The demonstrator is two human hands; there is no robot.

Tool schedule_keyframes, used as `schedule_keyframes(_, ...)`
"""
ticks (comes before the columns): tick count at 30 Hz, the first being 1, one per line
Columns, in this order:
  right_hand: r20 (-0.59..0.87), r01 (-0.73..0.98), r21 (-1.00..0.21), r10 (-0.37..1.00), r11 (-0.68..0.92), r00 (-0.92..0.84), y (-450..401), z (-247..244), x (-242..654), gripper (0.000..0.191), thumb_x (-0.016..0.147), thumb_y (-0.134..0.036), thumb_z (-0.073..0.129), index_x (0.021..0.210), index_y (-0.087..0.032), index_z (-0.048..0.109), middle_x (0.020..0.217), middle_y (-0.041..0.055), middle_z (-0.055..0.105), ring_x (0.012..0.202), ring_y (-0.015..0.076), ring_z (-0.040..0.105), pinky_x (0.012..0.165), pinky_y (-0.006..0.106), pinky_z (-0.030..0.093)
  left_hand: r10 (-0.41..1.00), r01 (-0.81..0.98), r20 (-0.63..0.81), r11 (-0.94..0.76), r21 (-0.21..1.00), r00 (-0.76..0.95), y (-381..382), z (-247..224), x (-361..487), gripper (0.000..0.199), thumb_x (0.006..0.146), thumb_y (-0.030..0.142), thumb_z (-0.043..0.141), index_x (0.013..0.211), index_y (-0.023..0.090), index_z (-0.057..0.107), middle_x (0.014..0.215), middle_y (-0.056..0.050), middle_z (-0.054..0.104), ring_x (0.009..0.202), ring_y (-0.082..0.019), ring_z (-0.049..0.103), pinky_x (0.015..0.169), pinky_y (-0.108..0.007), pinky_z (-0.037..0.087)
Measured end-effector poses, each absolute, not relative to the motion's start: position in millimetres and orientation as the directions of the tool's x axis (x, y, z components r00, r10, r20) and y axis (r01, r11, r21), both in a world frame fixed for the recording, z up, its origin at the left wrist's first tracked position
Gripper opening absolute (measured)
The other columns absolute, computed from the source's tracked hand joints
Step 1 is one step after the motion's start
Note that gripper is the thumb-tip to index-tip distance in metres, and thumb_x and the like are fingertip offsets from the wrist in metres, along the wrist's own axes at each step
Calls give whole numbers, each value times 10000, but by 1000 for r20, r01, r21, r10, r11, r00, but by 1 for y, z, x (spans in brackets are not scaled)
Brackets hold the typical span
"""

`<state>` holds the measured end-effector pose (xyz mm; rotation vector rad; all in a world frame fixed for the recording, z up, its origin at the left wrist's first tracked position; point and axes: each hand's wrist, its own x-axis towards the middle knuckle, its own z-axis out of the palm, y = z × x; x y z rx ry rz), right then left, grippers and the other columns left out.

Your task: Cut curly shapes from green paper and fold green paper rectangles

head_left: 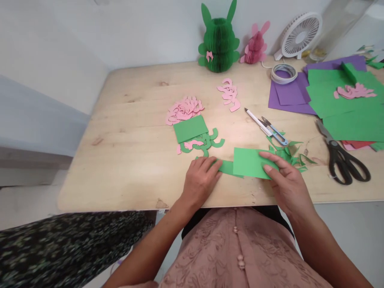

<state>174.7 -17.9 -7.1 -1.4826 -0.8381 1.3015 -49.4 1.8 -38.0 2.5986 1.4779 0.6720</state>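
Note:
Between the thumb and fingers of my right hand (283,174) is a light green paper rectangle (247,163), pinched at its right end. My left hand (202,178) rests palm down on the table, its fingers over one end of a green paper strip (227,168). The rectangle overlaps the strip's right part. Just above my left hand lie green curved cut-outs (207,141) mixed with a few pink ones. A folded green paper piece (190,129) covers part of them. Green scraps (289,154) lie beyond my right hand's fingers.
Black scissors (337,154), a white pen (257,121) and blue thread snips (275,131) lie on the right. Pink cut-outs (184,110) sit mid-table. Behind stand a green paper rabbit (220,44), a pink one (256,48), a tape roll (273,75) and a white fan (300,37).

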Motion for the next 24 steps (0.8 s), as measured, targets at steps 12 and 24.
schedule_keyframes(12,-347,-79,-938,920,-338,182,-18,-9,178,339,768,-385,702,1089,-276,697,1074,32,680,979,235,602,860,381,458,890,834,355,-413,365,285,-1,-40,-63,327,902,277,506,1197,143,553,1045,-105,696,994,-273,566,858,-413,414)
schedule_keyframes(24,-366,-49,-930,916,-363,165,-20,-5,168,307,754,-377,705,1044,-280,720,1066,14,681,951,225,586,806,336,456,825,677,441,-551,488,353,1,-27,-69,409,882,221,524,1290,204,488,1243,-126,610,1153,-254,549,949,-433,458)
